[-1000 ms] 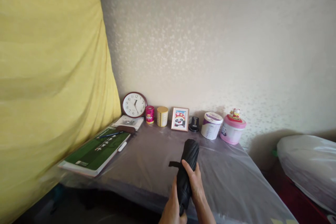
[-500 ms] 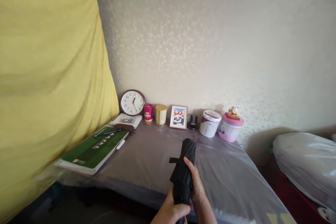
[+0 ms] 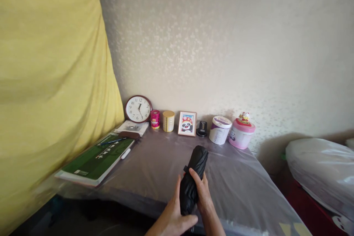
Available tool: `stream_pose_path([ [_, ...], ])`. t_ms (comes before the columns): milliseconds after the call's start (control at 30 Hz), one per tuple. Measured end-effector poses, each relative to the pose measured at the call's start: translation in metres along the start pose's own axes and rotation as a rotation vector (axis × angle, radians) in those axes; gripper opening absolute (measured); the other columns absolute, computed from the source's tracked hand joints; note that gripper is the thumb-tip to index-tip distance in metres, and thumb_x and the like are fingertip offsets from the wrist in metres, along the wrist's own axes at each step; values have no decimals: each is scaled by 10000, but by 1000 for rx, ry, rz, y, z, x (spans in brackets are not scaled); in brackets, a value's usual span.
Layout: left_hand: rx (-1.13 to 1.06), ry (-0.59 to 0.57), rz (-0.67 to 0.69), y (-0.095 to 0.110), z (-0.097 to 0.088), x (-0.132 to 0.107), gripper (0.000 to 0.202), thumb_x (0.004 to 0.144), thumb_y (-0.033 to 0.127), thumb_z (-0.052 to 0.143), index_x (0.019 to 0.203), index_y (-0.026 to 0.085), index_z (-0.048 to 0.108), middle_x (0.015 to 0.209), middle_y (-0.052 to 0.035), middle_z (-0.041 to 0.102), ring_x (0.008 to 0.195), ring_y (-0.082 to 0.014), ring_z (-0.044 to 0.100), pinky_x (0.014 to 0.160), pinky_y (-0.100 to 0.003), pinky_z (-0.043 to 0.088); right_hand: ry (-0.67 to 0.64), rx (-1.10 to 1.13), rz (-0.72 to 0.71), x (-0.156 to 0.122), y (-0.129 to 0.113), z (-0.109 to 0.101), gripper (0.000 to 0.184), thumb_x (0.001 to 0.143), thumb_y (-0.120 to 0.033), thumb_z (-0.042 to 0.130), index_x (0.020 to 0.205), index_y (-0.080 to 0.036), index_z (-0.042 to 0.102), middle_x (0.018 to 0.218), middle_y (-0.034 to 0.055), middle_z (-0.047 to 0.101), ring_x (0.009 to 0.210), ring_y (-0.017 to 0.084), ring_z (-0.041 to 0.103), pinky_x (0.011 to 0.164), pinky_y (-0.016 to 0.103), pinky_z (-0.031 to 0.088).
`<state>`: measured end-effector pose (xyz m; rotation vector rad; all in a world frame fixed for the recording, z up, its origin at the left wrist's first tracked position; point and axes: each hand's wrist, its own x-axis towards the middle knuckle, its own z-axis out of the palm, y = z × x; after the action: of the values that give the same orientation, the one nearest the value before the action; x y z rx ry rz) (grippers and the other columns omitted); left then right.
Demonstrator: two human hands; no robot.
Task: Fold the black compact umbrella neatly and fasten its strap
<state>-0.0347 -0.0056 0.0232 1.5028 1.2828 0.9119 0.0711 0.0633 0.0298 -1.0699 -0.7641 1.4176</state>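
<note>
A folded black umbrella (image 3: pixel 198 158) is held tilted over the near part of the table, its fabric wrapped close around it. My right hand (image 3: pixel 203 191) grips it from the right side, with the thumb across the fabric near a small black strap tab (image 3: pixel 186 169). Around the lower end on the left, my left hand (image 3: pixel 177 210) holds it with the thumb along the bottom. The umbrella's handle and most of my left fingers are hidden.
Along the wall stand a clock (image 3: pixel 138 108), a pink can (image 3: pixel 155 119), a yellow-lidded can (image 3: pixel 168 121), a panda picture frame (image 3: pixel 187 123), a black stand (image 3: pixel 202 129), a white tub (image 3: pixel 220 130) and a pink tub (image 3: pixel 241 134). A green book (image 3: pixel 96 158) lies left.
My left hand has shifted up and left around the umbrella's lower end. My right thumb has moved across the fabric, and the strap that stuck out left now lies closer in.
</note>
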Motion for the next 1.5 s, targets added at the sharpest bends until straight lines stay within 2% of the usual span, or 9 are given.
stream_pose_path([
  [100,-37,59,-67,4,-3,5,860,772,336,495,1389,255,-98,1254,-100,523,908,-216,625,779,-388,511,15,-38,-28,4,1,-2,542,624,-476,699,1047,-168,562,798,28,696,768,237,653,696,335,519],
  [233,242,201,157,-5,-8,15,720,765,279,485,1392,240,134,1400,-48,360,1246,-192,386,1029,-339,329,33,-266,-191,16,2,-10,506,621,-454,708,1021,-167,592,930,43,683,940,241,610,832,320,467],
  [433,621,137,-17,-15,-13,24,719,774,241,467,1398,254,110,1257,-76,492,1075,-198,536,896,-277,402,184,-567,-423,32,22,-26,593,565,-461,738,1081,-202,600,927,61,611,800,233,587,771,339,464],
  [567,766,129,-72,-18,-9,25,693,793,225,453,1396,272,114,1229,-100,494,999,-221,577,835,-293,418,26,-728,-532,35,31,-29,414,724,-442,612,1090,-248,613,937,48,542,721,178,564,778,332,461],
  [733,836,119,-109,-14,-4,24,687,811,211,447,1390,312,92,1216,-122,483,952,-234,600,793,-310,433,-181,-730,-631,36,24,-29,209,798,-378,538,890,-243,668,913,45,549,843,181,561,803,298,445],
  [833,864,105,-118,-9,-5,23,666,825,217,432,1381,349,91,1189,-127,491,914,-241,614,764,-319,444,-206,-619,-577,34,19,-34,191,776,-391,572,810,-220,649,852,36,582,798,179,557,740,281,455],
  [933,877,84,-126,-6,-6,22,643,837,233,426,1374,368,99,1196,-129,483,907,-242,620,758,-315,449,-232,-473,-428,27,15,-44,226,729,-431,623,787,-213,634,773,12,589,700,167,553,671,273,465],
  [1133,949,96,-121,-11,-2,24,614,851,211,403,1364,394,120,1200,-134,476,855,-233,636,730,-323,467,-284,-321,-281,12,9,-58,211,682,-409,683,754,-214,642,714,-18,585,671,157,573,706,275,439],
  [1500,939,129,-134,-16,2,22,543,841,335,461,1345,362,260,1264,-124,457,870,-219,626,757,-329,482,-356,-389,-218,26,-8,-18,226,659,-417,669,692,-197,632,646,-33,567,582,124,544,606,242,440],
])
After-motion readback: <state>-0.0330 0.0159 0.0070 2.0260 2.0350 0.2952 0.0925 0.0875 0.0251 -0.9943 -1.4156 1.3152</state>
